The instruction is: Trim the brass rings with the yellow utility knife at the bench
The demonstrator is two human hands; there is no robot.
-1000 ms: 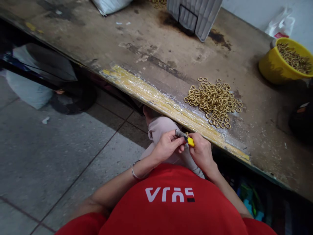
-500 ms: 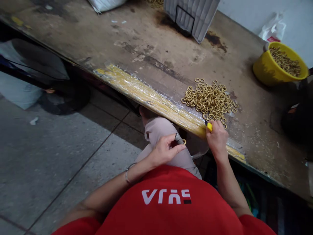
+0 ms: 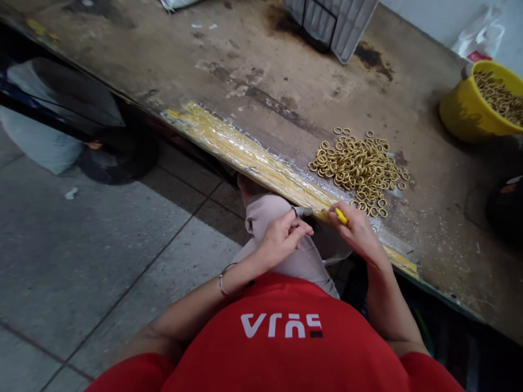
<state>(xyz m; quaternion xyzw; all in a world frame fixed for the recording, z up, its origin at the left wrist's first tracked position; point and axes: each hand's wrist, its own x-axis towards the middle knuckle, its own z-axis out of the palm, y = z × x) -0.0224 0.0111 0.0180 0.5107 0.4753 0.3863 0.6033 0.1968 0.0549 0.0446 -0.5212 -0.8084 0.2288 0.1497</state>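
Brass-coloured rings (image 3: 363,166) lie in a loose pile near the front edge of the worn table (image 3: 245,71). Just below the pile, at the taped edge, my right hand (image 3: 354,227) is closed around a small yellow tool (image 3: 340,216). My left hand (image 3: 286,237) is over my lap, left of the right hand. A grey covering (image 3: 303,211) wraps its index finger, which points toward the yellow tool. Its other fingers are curled, and what they hold, if anything, is hidden.
Toward the right back stands a yellow bucket (image 3: 469,109) full of rings. A grey ribbed container (image 3: 351,27) is at the table's back. Clear tape over yellow material (image 3: 245,155) runs along the front edge. A black round base (image 3: 118,158) stands on the floor at left.
My right hand has moved left with the yellow tool, closer to my left hand. The left fingers have curled in, and the ring seen at them is out of sight. The view has shifted slightly.
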